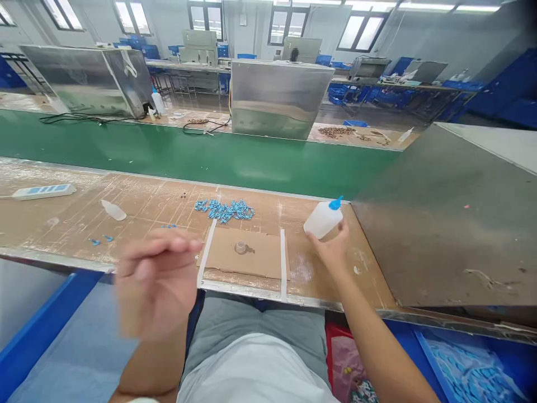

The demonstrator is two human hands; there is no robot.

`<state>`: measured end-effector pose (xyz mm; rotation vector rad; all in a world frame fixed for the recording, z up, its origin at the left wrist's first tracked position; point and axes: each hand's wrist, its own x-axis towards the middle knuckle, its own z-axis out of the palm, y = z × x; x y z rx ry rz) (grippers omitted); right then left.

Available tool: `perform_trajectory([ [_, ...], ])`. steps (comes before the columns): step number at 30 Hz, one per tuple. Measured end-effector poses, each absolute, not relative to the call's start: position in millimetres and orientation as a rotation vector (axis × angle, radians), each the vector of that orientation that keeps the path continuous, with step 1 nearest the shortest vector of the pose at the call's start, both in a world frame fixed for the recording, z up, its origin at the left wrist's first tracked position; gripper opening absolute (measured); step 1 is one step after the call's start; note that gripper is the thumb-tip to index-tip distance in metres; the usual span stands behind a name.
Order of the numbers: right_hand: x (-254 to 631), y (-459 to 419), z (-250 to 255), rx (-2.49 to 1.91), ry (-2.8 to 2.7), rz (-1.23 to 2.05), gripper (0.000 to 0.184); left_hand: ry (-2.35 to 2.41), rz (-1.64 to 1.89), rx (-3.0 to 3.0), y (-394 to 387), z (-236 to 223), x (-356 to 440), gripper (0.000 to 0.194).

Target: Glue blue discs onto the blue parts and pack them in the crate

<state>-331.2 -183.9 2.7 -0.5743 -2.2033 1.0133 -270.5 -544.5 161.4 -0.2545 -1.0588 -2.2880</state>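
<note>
My right hand [334, 246] is wrapped round a translucent white squeeze bottle [320, 221] with a blue nozzle cap, tilted to the right over the right side of the bench. Raised at the bench's front edge, my left hand [157, 282] is blurred by motion. Its fingers are loosely curled, the thumb is apart, and nothing shows in the palm. Between the hands, a cardboard sheet [226, 263] is held down by white tape strips. On it stands a small clear round cup [240, 247]. A pile of small blue parts [226, 210] lies just behind the cardboard.
A small white nozzle bottle [113, 210], a few loose blue pieces [95, 242] and a power strip [44, 192] lie to the left. A large metal box [453, 224] bounds the right side. Behind runs a green belt [188, 157]. Blue bins [474, 364] stand below the bench.
</note>
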Motion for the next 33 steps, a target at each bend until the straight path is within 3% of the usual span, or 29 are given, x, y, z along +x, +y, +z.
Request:
perform_trajectory([
  [3,-353,-180,-19,-0.734,-2.206,1.099,0.112,-1.261,-2.373,-0.235,-512,117,-292,0.013],
  [9,-375,-176,-21,-0.715,-2.049,1.16,0.076,-1.867,-2.47,-0.202,-472,38,-305,0.028],
  [15,-358,-192,10,-0.226,-2.145,1.752,0.065,-2.25,-2.187,-0.646,-444,57,-337,0.078],
  [18,-347,-207,32,0.013,-2.244,2.027,0.058,-2.299,-2.157,-0.734,-429,73,-344,0.091],
  [23,-344,-212,43,0.211,-2.294,2.45,0.054,-2.241,-2.18,-0.373,-402,74,-325,0.07],
  [26,-338,-200,28,0.036,-2.144,2.58,0.067,-2.132,-2.215,-0.157,-384,69,-312,0.063],
  [29,-314,-196,8,-0.23,-1.752,2.512,0.076,-1.99,-2.309,0.053,-369,70,-309,0.066],
  [33,-272,-223,-3,-0.496,-1.268,2.597,0.058,-1.77,-2.486,0.216,-354,76,-314,0.071],
])
